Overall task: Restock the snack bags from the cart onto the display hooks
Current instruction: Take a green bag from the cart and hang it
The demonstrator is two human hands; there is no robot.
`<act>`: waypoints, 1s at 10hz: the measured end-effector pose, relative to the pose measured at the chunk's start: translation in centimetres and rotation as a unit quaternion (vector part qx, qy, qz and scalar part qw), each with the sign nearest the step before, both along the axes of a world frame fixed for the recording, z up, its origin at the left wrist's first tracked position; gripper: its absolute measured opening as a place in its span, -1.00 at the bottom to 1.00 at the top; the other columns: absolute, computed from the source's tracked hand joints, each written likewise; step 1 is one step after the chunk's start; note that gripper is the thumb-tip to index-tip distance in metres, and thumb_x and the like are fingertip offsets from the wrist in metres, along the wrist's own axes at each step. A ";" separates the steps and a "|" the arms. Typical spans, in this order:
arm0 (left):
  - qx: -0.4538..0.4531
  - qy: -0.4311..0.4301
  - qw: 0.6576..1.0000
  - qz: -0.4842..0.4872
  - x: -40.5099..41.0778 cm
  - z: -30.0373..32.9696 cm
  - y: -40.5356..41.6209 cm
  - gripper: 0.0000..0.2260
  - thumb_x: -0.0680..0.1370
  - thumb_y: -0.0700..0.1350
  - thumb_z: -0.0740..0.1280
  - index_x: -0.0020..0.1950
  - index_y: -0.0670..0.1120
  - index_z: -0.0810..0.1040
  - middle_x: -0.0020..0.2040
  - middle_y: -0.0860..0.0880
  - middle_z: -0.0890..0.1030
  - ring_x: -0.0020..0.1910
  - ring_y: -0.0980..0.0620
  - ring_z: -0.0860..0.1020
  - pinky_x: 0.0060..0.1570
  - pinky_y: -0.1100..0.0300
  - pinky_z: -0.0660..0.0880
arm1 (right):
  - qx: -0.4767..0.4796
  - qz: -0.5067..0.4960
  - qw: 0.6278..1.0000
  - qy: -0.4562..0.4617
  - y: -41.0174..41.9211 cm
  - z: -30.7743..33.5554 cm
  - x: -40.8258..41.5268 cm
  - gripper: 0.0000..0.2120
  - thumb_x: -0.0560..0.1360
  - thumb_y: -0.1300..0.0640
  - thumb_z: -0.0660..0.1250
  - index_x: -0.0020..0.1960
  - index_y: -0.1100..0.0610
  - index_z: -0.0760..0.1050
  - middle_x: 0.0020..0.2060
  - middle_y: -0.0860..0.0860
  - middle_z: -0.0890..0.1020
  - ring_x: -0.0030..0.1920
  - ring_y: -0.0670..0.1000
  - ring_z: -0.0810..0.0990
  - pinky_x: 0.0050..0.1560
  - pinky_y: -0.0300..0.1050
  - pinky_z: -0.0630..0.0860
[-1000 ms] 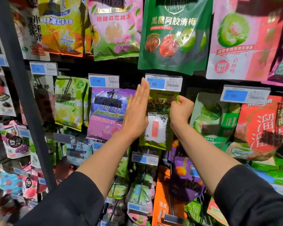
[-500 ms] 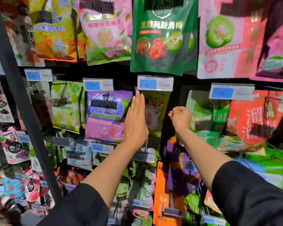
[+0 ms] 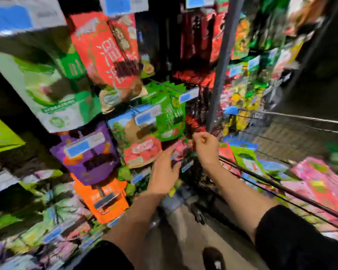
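Overhead and to the left, the display rack (image 3: pixel 220 61) is filling most of the blurred view, with hanging snack bags crowding it: a big green-and-white bag (image 3: pixel 53 90) at ten o'clock, a red bag (image 3: pixel 107 53) at eleven o'clock, a purple bag (image 3: pixel 90 154) at eight o'clock and an orange bag (image 3: pixel 104 197) just below it. At three to four o'clock the wire cart (image 3: pixel 300 117) is sitting beside the rack, holding pink snack bags (image 3: pixel 320 184) and green ones (image 3: pixel 246 158). Both forearms, in dark sleeves (image 3: pixel 300 238), are reaching up from six o'clock toward the centre. The left hand (image 3: pixel 164 172) is hanging loose with fingers relaxed, holding nothing. The right hand (image 3: pixel 207 147) is curling into a fist just at its two o'clock, well apart from any grip I can confirm; whether it is pinching something is too blurred to tell. A dark shoe (image 3: pixel 213 256) is showing at six o'clock.
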State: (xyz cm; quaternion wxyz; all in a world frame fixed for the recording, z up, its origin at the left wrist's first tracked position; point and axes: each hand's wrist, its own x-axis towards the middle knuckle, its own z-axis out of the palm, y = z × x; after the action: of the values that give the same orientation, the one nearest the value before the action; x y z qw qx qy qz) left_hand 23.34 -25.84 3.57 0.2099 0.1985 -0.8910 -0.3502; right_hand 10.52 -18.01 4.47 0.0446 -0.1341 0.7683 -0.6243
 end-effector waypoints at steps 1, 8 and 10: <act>0.022 -0.047 0.995 -0.085 -5.7 -1.7 4.9 -0.56 0.54 -0.16 0.33 0.39 -0.27 0.39 0.33 -0.25 0.48 0.32 -0.18 0.44 0.29 0.23 0.21 | 0.002 -0.069 0.997 -0.039 6.6 -3.1 -5.9 -0.78 0.48 0.07 0.28 -0.30 0.05 0.61 -0.40 0.04 0.64 -0.28 0.11 0.65 -0.19 -0.01 0.59; 0.120 -0.351 0.927 -0.052 -34.6 -17.0 14.8 -0.50 0.45 0.00 0.41 0.30 -0.22 0.44 0.20 -0.15 0.55 0.15 -0.13 0.52 0.12 0.06 0.43 | 0.282 0.011 0.923 -0.262 24.0 -19.6 -30.0 -0.85 0.52 0.28 0.26 -0.08 0.38 0.54 -0.13 0.35 0.57 0.02 0.25 0.57 -0.19 -0.11 0.38; 0.350 -0.299 0.886 0.049 -35.5 -19.6 15.5 -0.84 0.47 -0.27 0.40 0.00 -0.16 0.49 -0.21 -0.17 0.59 -0.26 -0.04 0.60 -0.38 0.29 0.51 | 0.203 0.066 0.939 -0.268 22.1 -22.8 -29.3 -0.71 0.45 0.18 0.45 0.13 0.22 0.52 -0.11 0.01 0.53 -0.18 -0.13 0.49 -0.04 -0.17 0.39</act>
State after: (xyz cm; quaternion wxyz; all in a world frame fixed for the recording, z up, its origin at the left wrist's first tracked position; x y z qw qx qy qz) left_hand -12.14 -10.31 -16.07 -0.1328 0.3976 -0.7204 -0.5526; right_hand -18.75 4.07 -18.38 0.3160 0.0000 0.8279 -0.4634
